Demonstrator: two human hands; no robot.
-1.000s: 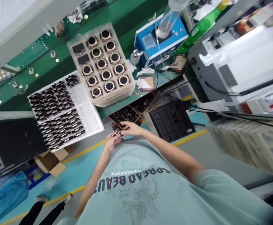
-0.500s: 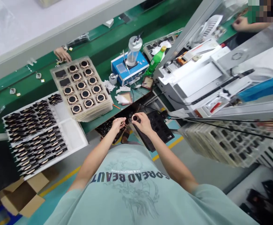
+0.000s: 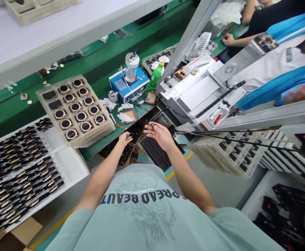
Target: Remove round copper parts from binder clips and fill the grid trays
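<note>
My right hand (image 3: pixel 162 136) pinches a round gold-rimmed part (image 3: pixel 151 127) between thumb and fingers. A yellowish patch shows on its dark middle. To the left, apart from it, my left hand (image 3: pixel 125 138) is closed with curled fingers; what sits at its fingertips, if anything, is too small to name. Both hands are in front of the green bench's edge. Below my right hand lies a black compartmented tray (image 3: pixel 156 153). A stack of clear trays (image 3: pixel 91 137) on the bench carries similar round parts with dark faces and gold rims.
On the left a white tray (image 3: pixel 75 164) holds rows of black parts. A blue box (image 3: pixel 130 87), a green bottle (image 3: pixel 156 75) and a white machine (image 3: pixel 186 89) stand behind. Cables run right, above stacked trays (image 3: pixel 220 153). Another person's hand (image 3: pixel 228 39) rests at upper right.
My left hand has moved away from my right. The part in my right hand now shows a yellowish patch. The view has shifted, and the other person's hand at the far left is out of sight.
</note>
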